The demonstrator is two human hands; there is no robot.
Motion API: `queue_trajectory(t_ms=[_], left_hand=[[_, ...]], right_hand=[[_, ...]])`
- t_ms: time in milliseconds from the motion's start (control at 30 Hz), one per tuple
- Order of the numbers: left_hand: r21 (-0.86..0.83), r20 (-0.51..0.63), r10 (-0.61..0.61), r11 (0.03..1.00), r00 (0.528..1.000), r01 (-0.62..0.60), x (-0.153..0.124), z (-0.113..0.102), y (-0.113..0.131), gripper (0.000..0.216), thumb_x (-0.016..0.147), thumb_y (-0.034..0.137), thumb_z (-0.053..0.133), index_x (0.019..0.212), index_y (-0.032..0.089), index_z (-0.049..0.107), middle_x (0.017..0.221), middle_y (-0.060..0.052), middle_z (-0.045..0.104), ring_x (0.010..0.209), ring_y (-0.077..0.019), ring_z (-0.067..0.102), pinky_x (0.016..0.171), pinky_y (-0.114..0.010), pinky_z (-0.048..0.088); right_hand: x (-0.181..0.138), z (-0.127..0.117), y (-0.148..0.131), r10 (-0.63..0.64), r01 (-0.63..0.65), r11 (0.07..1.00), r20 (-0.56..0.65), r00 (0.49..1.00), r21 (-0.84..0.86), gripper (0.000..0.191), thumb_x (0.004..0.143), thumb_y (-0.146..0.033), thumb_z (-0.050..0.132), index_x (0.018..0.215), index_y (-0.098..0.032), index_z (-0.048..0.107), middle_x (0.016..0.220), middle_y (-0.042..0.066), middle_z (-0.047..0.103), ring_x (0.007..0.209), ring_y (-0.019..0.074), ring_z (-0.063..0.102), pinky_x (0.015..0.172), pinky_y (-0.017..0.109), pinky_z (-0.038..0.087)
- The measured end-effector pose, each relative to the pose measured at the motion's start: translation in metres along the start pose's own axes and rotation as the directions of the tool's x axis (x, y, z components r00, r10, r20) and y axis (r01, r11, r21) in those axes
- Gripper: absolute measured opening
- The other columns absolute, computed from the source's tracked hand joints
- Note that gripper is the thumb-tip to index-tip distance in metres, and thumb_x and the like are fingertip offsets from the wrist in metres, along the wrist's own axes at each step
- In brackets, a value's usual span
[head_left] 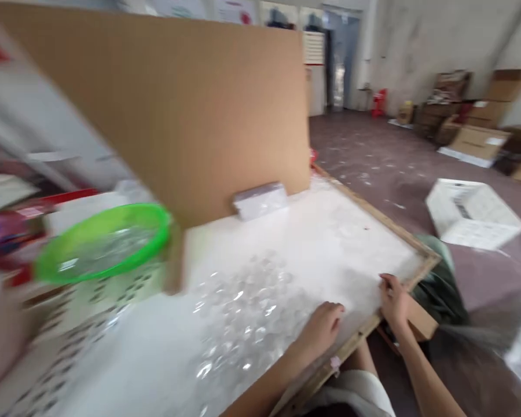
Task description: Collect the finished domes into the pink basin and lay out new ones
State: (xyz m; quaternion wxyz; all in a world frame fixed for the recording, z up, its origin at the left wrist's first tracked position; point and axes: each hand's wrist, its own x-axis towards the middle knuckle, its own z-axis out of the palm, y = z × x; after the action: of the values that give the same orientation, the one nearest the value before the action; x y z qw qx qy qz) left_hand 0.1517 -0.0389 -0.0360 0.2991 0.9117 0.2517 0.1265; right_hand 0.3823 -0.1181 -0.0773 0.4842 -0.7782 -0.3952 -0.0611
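Note:
My left hand (325, 325) rests low over the white tabletop (156, 341), its fingers curled. Just left of it spreads a loose heap of small clear, shiny plastic pieces (252, 313). My right hand (393, 298) is at the table's wooden edge (360, 336), fingers bent inward and closed. Whatever either hand may hold is hidden or too small to name. The two hands are apart from each other.
A large cardboard sheet (226, 110) stands upright at the back, with a small wrapped white pack (263, 201) at its foot. A bright green basket (160, 240) holds more clear pieces. On the floor to the right are a white crate (486, 223) and cardboard boxes (477, 142).

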Motion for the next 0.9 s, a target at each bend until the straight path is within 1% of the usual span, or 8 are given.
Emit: queue_trajectory(t_ms=[133,233,467,567,667,733,800,900], left_hand=[[-0.026,0.004,0.062,0.998,0.998,-0.061,0.009,-0.002,-0.010,0.028,0.089,0.012,0.047,0.109,0.025,0.063,0.102,-0.007,0.070,0.096,-0.0251,0.065,0.088,-0.040,0.053],[-0.017,0.037,0.053,0.998,0.998,-0.052,0.011,-0.005,-0.010,0.025,0.091,0.017,0.045,0.108,0.023,0.064,0.100,-0.006,0.070,0.094,-0.0249,0.066,0.087,-0.039,0.053],[0.002,0.059,0.022,1.000,0.998,-0.022,0.012,-0.009,-0.005,0.023,0.092,0.017,0.047,0.105,0.022,0.066,0.098,-0.007,0.071,0.092,-0.0240,0.066,0.087,-0.038,0.052],[-0.001,0.057,0.030,1.000,0.998,-0.030,0.012,-0.009,-0.005,0.023,0.093,0.017,0.047,0.106,0.021,0.066,0.098,-0.007,0.070,0.092,-0.0238,0.065,0.086,-0.038,0.053],[0.005,0.059,0.040,0.999,0.997,-0.040,0.012,-0.008,-0.003,0.023,0.093,0.017,0.046,0.105,0.021,0.066,0.099,-0.007,0.070,0.093,-0.0235,0.065,0.086,-0.039,0.052],[0.012,0.071,0.045,0.999,0.996,-0.046,0.012,-0.007,-0.002,0.023,0.094,0.017,0.045,0.105,0.021,0.065,0.099,-0.007,0.069,0.094,-0.0233,0.064,0.086,-0.039,0.052],[0.027,0.082,0.051,0.998,0.995,-0.054,0.012,-0.006,-0.001,0.024,0.094,0.017,0.044,0.105,0.020,0.065,0.100,-0.007,0.068,0.095,-0.0234,0.063,0.087,-0.039,0.052],[0.058,0.073,0.065,0.996,0.995,-0.069,0.013,-0.003,-0.003,0.023,0.095,0.016,0.044,0.104,0.020,0.064,0.100,-0.007,0.066,0.096,-0.0237,0.062,0.088,-0.041,0.052]], right_hand=[[0.007,0.004,-0.008,-0.113,0.111,0.993,-0.068,0.991,-0.027,0.025,0.101,-0.041,0.041,0.096,-0.027,0.062,0.086,0.005,0.074,0.070,0.0262,0.066,0.070,0.041,0.049],[0.006,0.005,-0.010,-0.111,0.108,0.993,-0.066,0.992,-0.047,0.020,0.102,-0.036,0.043,0.098,-0.028,0.060,0.085,0.002,0.073,0.067,0.0232,0.065,0.071,0.040,0.048],[0.004,0.009,-0.009,-0.004,0.005,1.000,-0.024,1.000,0.023,0.022,0.097,-0.031,0.044,0.097,-0.021,0.064,0.075,0.002,0.068,0.064,0.0198,0.061,0.075,0.038,0.046],[0.013,0.003,-0.013,0.077,-0.078,0.981,0.013,0.997,0.177,0.030,0.095,-0.035,0.047,0.113,-0.018,0.062,0.071,0.001,0.066,0.066,0.0190,0.061,0.072,0.034,0.047],[0.033,-0.015,-0.021,0.182,-0.176,0.916,0.018,0.983,0.361,0.052,0.093,-0.040,0.049,0.138,-0.013,0.047,0.072,0.001,0.067,0.064,0.0177,0.059,0.064,0.030,0.048],[0.054,-0.031,-0.028,0.233,-0.212,0.872,0.005,0.972,0.442,0.066,0.092,-0.042,0.052,0.149,-0.013,0.034,0.075,0.001,0.068,0.063,0.0169,0.058,0.064,0.030,0.049],[0.076,-0.048,-0.035,0.249,-0.212,0.838,-0.006,0.969,0.503,0.079,0.092,-0.042,0.054,0.157,-0.015,0.018,0.079,0.001,0.069,0.064,0.0161,0.058,0.066,0.031,0.050],[0.102,-0.065,-0.044,0.230,-0.158,0.820,-0.063,0.971,0.551,0.093,0.092,-0.042,0.056,0.160,-0.017,-0.002,0.082,0.000,0.070,0.065,0.0152,0.058,0.066,0.031,0.050]])
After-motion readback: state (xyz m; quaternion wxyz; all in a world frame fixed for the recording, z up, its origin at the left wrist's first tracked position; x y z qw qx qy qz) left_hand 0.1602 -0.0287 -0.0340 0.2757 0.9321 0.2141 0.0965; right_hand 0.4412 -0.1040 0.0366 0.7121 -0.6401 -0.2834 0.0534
